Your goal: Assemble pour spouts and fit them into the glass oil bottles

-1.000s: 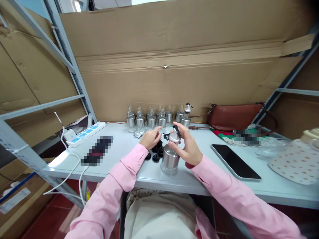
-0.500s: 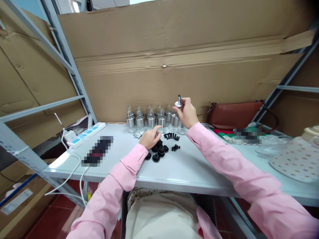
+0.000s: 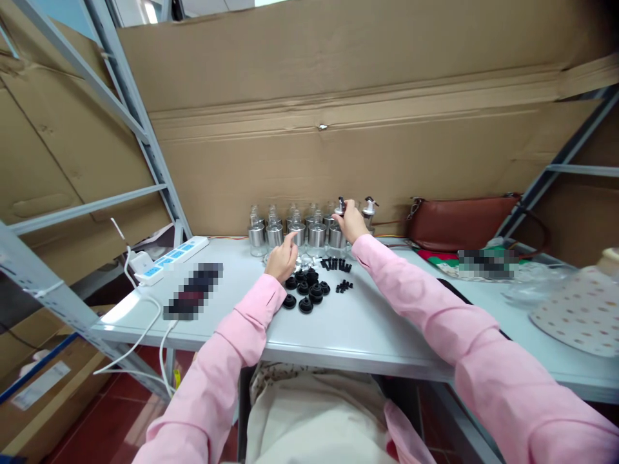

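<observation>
Several small glass bottles with steel sleeves (image 3: 294, 231) stand in a row at the back of the grey table (image 3: 367, 328). My right hand (image 3: 351, 222) reaches to the right end of that row, its fingers closed on the capped bottle (image 3: 340, 227) with a black spout on top. Another capped bottle (image 3: 369, 208) stands just to its right. My left hand (image 3: 282, 257) hovers over the table with the forefinger raised towards the bottles and the other fingers curled. In front of it lie several black stoppers (image 3: 305, 291) and small black spout parts (image 3: 337, 265).
A white power strip (image 3: 169, 259) with cables lies at the table's left. A brown bag (image 3: 459, 222) rests at the back right. A dotted cloth item (image 3: 578, 316) sits at the far right. Cardboard sheets cover the wall behind, with metal shelf posts either side.
My right hand carried the capped bottle from the table's front to the back and lowered it into the row. My left hand moved slightly towards the bottles.
</observation>
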A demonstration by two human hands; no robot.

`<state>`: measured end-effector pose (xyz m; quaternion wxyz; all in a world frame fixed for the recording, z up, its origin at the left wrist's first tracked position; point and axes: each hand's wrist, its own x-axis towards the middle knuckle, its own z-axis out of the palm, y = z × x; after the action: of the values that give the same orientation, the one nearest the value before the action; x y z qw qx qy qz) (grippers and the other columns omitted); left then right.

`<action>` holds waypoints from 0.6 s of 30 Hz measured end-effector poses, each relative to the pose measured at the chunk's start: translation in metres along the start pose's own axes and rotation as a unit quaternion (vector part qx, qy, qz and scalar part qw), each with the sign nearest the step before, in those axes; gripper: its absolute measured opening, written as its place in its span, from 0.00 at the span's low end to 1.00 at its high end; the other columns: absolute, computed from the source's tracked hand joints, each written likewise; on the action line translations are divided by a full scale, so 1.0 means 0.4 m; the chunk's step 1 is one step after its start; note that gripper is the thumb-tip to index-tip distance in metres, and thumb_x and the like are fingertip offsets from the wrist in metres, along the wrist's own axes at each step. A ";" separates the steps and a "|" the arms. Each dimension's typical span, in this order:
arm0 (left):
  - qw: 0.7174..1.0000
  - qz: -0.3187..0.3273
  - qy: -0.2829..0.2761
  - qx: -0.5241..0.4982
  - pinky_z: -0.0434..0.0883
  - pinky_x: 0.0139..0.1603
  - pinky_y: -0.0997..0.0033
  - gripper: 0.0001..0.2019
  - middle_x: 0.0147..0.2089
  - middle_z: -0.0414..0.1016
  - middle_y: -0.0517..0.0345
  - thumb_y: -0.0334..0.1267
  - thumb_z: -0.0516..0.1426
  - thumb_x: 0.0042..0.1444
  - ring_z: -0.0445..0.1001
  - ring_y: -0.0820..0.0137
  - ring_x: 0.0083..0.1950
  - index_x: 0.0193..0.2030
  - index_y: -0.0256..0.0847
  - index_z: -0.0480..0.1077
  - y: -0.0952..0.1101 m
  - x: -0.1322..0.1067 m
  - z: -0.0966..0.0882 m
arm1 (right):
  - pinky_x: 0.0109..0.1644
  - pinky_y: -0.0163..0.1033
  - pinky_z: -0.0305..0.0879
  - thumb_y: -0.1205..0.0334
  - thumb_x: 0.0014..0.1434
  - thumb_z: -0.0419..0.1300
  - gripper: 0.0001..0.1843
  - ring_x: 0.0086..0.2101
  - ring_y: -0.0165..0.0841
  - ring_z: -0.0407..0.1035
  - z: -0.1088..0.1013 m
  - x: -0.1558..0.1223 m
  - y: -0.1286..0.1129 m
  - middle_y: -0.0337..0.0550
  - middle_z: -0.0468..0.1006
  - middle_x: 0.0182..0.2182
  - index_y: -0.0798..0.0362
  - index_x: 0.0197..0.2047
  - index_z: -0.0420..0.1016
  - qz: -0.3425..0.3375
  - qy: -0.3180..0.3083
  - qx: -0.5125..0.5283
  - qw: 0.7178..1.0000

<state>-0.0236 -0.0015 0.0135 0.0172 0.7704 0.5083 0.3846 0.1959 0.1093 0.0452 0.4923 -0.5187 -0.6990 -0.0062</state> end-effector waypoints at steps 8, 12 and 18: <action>0.997 0.045 -0.055 -0.002 0.66 0.43 0.71 0.17 0.39 0.74 0.56 0.36 0.45 0.60 0.72 0.69 0.38 0.55 0.40 0.60 0.000 0.000 0.008 | 0.47 0.46 0.62 0.59 0.51 0.57 0.24 0.38 0.38 0.64 -0.050 -0.069 -0.046 0.57 0.66 0.44 0.59 0.51 0.58 -0.019 0.079 0.024 0.996; 0.983 0.149 -0.102 0.022 0.66 0.46 0.70 0.10 0.38 0.72 0.55 0.39 0.49 0.59 0.70 0.70 0.41 0.41 0.39 0.69 0.010 -0.002 0.016 | 0.41 0.43 0.63 0.61 0.55 0.51 0.13 0.30 0.34 0.62 -0.071 -0.163 -0.053 0.50 0.67 0.37 0.56 0.44 0.64 -0.054 0.075 0.029 0.995; 0.973 0.155 -0.157 0.065 0.65 0.45 0.70 0.08 0.35 0.71 0.56 0.37 0.51 0.59 0.70 0.69 0.40 0.35 0.38 0.71 0.006 0.006 0.020 | 0.37 0.39 0.62 0.63 0.56 0.51 0.06 0.29 0.33 0.64 -0.083 -0.214 -0.037 0.45 0.70 0.30 0.54 0.34 0.67 -0.105 -0.028 0.047 0.993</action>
<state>-0.0165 0.0024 0.0101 -0.0132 0.8902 0.3971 0.2231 0.2058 0.0236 0.0102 0.4931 -0.4182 -0.7628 -0.0105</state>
